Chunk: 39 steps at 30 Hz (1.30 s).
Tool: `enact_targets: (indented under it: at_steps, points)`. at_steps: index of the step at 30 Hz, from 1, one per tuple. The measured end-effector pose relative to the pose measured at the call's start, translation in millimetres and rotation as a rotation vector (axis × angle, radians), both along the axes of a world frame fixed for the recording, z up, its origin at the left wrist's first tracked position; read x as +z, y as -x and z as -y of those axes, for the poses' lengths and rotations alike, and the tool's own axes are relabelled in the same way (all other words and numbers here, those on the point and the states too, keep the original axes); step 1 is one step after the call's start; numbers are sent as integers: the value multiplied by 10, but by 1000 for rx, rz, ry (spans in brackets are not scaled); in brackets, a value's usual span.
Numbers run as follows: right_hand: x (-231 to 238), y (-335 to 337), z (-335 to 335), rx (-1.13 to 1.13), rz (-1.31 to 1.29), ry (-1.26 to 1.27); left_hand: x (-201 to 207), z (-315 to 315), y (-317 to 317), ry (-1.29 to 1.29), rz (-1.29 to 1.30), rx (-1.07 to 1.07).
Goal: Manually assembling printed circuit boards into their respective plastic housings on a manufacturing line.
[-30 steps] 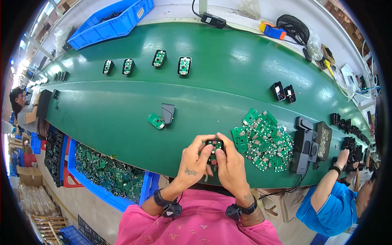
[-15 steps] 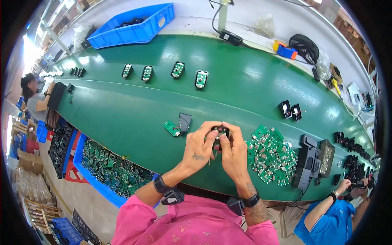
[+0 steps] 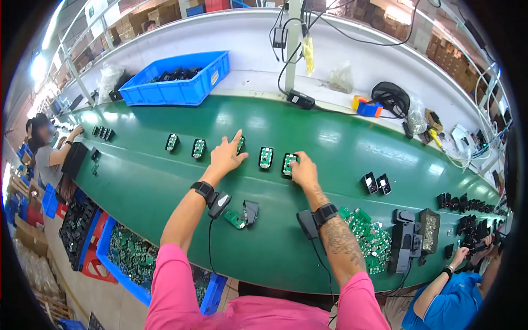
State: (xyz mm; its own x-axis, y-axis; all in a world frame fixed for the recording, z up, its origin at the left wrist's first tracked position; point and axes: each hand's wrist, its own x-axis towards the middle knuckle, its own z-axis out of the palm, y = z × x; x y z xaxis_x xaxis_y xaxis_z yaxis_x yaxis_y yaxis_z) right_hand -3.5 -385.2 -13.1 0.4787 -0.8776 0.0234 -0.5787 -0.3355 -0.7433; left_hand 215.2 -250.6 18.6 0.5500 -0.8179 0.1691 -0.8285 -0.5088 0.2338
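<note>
My right hand (image 3: 305,170) grips a small black case with a green circuit board (image 3: 288,163) in it, at the right end of a row on the green table. Beside it stands a similar filled case (image 3: 266,158). With fingers spread, my left hand (image 3: 224,159) reaches over another filled case (image 3: 241,144) and partly hides it; whether it touches is unclear. Further left are two more filled cases, one nearer (image 3: 198,148) and one farther (image 3: 172,143). Between my forearms lie a loose green board (image 3: 235,220) and a dark grey wedge-shaped piece (image 3: 251,212).
A heap of green boards (image 3: 371,242) lies right of my right forearm, beside a grey-black device (image 3: 404,242) and a tray of small parts (image 3: 429,230). Two black cases (image 3: 377,183) stand beyond. A blue bin (image 3: 170,82) sits at the back. Co-workers sit at both ends.
Both hands have moved forward from near the table's front. My right hand has brought a case to the row; my left has let go and spread leftward. The view has tilted up.
</note>
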Motion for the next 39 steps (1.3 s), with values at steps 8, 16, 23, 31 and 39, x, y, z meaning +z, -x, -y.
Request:
enact_targets:
  at_steps: [8, 16, 23, 31, 39]
  points:
    - [213, 324, 94, -9, -58, 121, -48, -161, 44, 21, 5, -8]
    - [606, 1840, 732, -166, -722, 522, 253, -284, 372, 248, 224, 44]
    - [839, 1760, 13, 10, -317, 269, 783, -894, 2016, 444, -657, -442]
    - [860, 1816, -1296, 418, 43, -153, -88, -1126, 2726, 469, -698, -513]
    - [541, 2213, -1222, 184, -428, 496, -199, -1173, 2687, 530, -1395, -197]
